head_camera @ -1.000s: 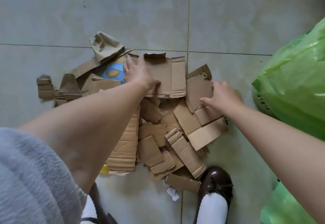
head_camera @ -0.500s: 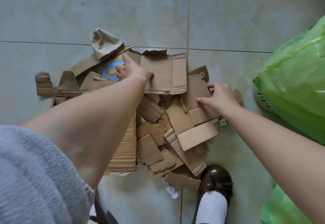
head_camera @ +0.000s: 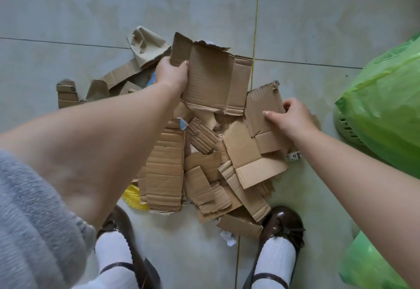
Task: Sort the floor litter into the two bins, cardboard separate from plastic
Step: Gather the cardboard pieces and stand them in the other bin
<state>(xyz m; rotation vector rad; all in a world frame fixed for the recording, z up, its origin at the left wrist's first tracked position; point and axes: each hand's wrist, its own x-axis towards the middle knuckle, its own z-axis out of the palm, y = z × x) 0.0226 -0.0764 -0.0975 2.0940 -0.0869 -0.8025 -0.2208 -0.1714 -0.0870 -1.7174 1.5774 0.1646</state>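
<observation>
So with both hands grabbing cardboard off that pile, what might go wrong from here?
Two likely slips. The left hand pinches only one edge of the big cardboard sheet, so the sheet could sag or slip free. Bits of blue wrapper and yellow plastic peek out from under the cardboard pile; scooping armfuls could carry them into the cardboard bin.

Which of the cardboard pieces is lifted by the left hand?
The large creased brown corrugated cardboard sheet at the pile's top, gripped at its left edge by the left hand; the other pieces lie flat or under the right hand.
</observation>
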